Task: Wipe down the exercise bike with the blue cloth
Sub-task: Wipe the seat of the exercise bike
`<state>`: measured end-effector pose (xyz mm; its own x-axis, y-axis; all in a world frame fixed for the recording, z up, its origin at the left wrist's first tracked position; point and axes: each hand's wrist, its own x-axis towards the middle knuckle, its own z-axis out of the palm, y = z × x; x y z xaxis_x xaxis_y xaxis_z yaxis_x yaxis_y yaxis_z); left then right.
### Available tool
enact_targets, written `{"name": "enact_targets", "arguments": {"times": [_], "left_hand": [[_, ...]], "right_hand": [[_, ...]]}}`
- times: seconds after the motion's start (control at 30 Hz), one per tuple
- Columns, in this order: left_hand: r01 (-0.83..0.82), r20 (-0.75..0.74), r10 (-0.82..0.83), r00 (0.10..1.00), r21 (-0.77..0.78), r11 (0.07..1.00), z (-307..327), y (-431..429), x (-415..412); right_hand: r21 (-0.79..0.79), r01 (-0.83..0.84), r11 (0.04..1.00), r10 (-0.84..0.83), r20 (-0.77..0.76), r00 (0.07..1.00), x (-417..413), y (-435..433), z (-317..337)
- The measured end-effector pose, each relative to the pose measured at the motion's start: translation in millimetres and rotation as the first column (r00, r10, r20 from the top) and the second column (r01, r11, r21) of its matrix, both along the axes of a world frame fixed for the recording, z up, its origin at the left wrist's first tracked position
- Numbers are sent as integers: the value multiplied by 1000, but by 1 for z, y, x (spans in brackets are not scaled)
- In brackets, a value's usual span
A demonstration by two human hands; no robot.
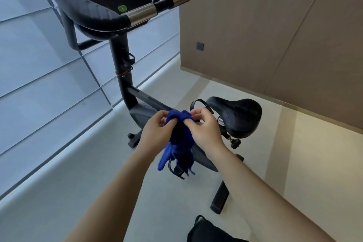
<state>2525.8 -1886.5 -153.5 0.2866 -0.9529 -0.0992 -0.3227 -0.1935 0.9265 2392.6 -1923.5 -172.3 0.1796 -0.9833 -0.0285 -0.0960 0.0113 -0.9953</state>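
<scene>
Hands meet above the exercise bike (137, 108); left hand (157, 131) and right hand (204, 131) both pinch the blue cloth (179, 139).

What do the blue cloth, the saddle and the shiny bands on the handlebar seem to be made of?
Blue cloth: soft fabric, probably microfibre; it bunches and hangs limp.
Saddle: black padded vinyl or rubber, likely; smooth with a dull sheen.
Handlebar bands: brushed metal by the look; silver with soft reflections.

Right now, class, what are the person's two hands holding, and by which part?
Both the left hand and right hand pinch the blue cloth at its bunched top edge; the rest hangs down.
</scene>
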Motion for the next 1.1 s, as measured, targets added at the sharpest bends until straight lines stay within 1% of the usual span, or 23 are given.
{"name": "enact_targets", "arguments": {"times": [0.07,0.13,0.2,0.23,0.27,0.33,0.37,0.4,0.43,0.47,0.53,0.6,0.73,0.87,0.93,1.0,1.1], "left_hand": [[94,-25,-94,995,6,996,-6,-7,6],[183,-41,-183,982,-1,983,-11,-16,17],[222,33,-221,975,-9,975,-15,-27,29],[210,92,-207,974,-24,977,-17,-34,33],[191,154,-182,971,-47,980,-18,-43,37],[192,275,-165,947,-77,978,-19,-63,41],[226,332,-190,924,-72,972,-19,-73,43],[273,383,-231,894,-57,960,-19,-85,44],[318,424,-273,864,-38,947,-17,-96,44],[357,456,-310,834,-18,934,-15,-109,44],[420,510,-368,777,14,907,-9,-134,42],[461,545,-402,736,32,887,-2,-158,42],[466,571,-393,721,21,885,4,-200,46],[489,574,-423,701,44,871,-1,-230,45],[544,579,-469,667,52,838,-4,-247,40],[610,598,-498,628,19,792,-6,-267,29],[677,588,-531,611,-40,735,-5,-293,2]], "right_hand": [[24,-38,999,38,9,999,9,-8,-2],[74,-108,991,101,84,991,15,-17,-5],[106,-200,974,176,204,963,17,-28,-10],[88,-237,968,212,228,950,17,-35,-12],[46,-248,968,234,200,951,17,-42,-15],[-91,-196,976,196,-6,981,15,-61,-18],[-158,-169,973,152,-117,982,14,-72,-20],[-192,-156,969,119,-193,974,12,-84,-23],[-176,-161,971,118,-234,965,10,-96,-26],[-128,-181,975,145,-247,958,8,-108,-28],[-38,-234,971,220,-227,949,4,-131,-31],[-30,-256,966,242,-234,942,0,-152,-33],[-47,-212,976,188,-303,934,-3,-180,-33],[-95,-132,987,99,-298,949,-5,-193,-36],[-100,-98,990,66,-284,957,-12,-198,-39],[-98,-51,994,22,-277,961,-21,-203,-42],[-110,102,989,-127,-248,960,-37,-206,-42]]}}
